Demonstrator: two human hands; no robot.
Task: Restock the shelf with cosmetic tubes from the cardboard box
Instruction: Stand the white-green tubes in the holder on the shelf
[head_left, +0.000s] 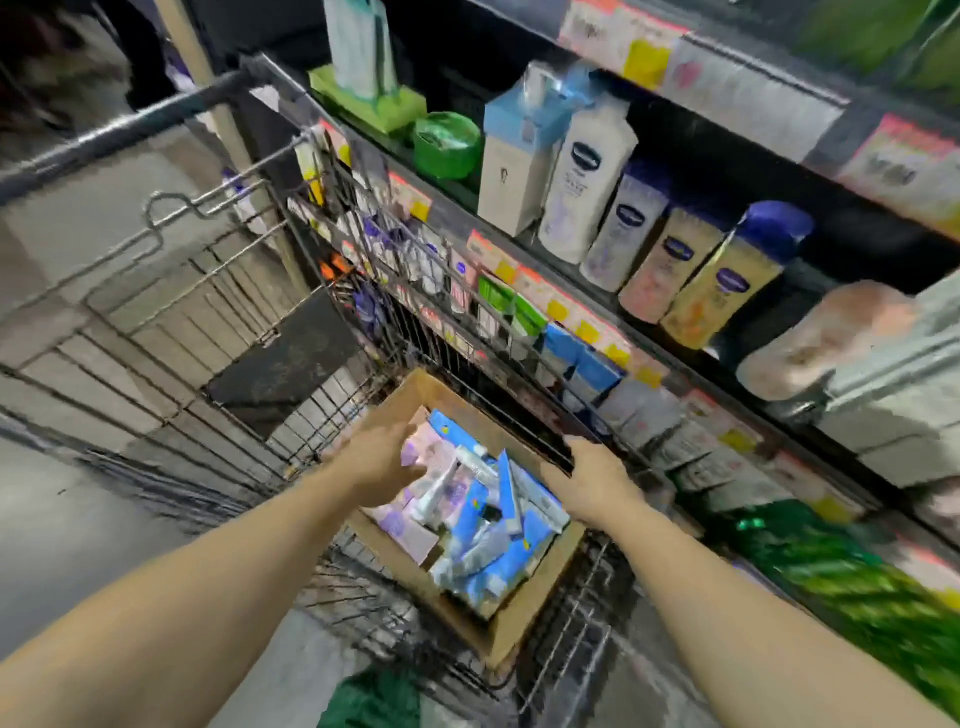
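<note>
In the head view, an open brown cardboard box filled with blue, white and lilac cosmetic tubes is seen in a wire shopping cart at about 6 o'clock, beside the black store shelf stocked with lotion bottles at 2 o'clock. The left hand is held over the tubes with fingers loosely curled, and whether anything is grasped cannot be told. The right hand is wrapped around the cart's top rail at the box's 3 o'clock edge.

two bare forearms, no sleeves, watch or bands behind either wrist; left hand and right hand ungloved, no rings seen.
</note>
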